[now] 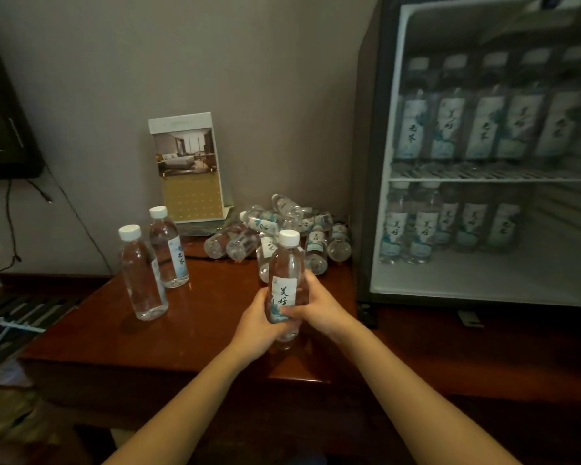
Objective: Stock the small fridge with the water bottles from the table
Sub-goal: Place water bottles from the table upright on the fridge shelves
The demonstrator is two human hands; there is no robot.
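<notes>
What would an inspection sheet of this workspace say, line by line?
Surface: glossy wooden table, reflective, no spill seen.
Job's things: held water bottle upright; two standing bottles at left; pile of lying bottles by the wall; small fridge open, bottle rows on both shelves, free floor space at lower right.
Clutter: hotel room brochure stand behind the pile.
Hands: left hand and right hand both gripping the held bottle.
Cables: black wires hanging down the wall at left.
Surroundings: grey wall; dark screen at left edge.
</notes>
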